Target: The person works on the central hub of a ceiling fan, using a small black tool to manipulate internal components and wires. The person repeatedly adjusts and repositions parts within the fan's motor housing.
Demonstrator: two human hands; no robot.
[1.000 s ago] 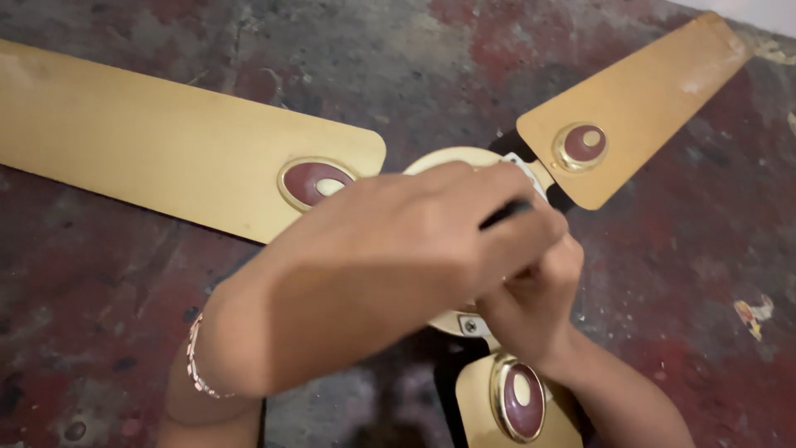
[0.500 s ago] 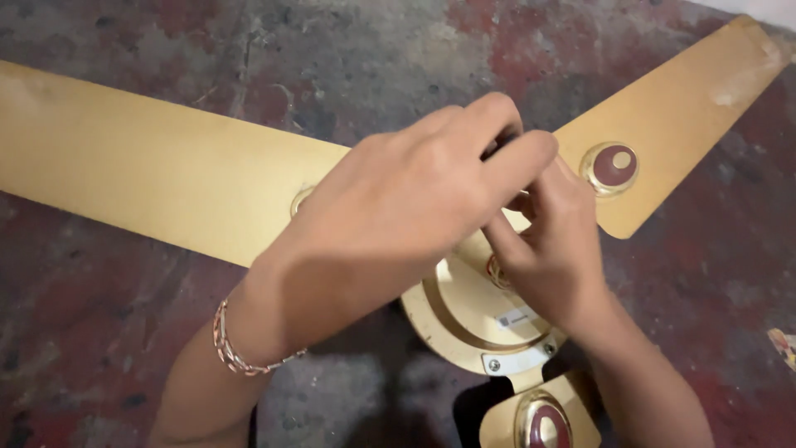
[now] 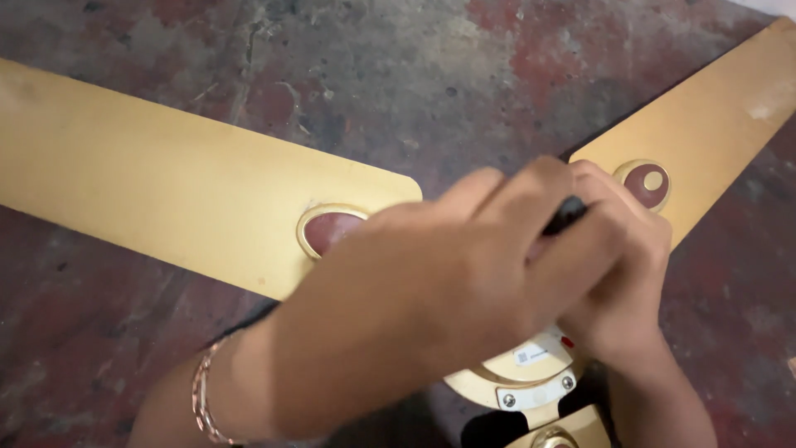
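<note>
A small black object (image 3: pixel 566 215) pokes out between both hands, right over the cream hub (image 3: pixel 531 377) of a gold ceiling fan lying on the stained red-grey floor (image 3: pixel 398 75). Left hand (image 3: pixel 431 290) curled closed over the hub, fingers pinching that black piece. Right hand (image 3: pixel 618 274) is tucked under it; its grip can't be made out. One blade (image 3: pixel 166 174) runs far left, another (image 3: pixel 713 124) far right.
</note>
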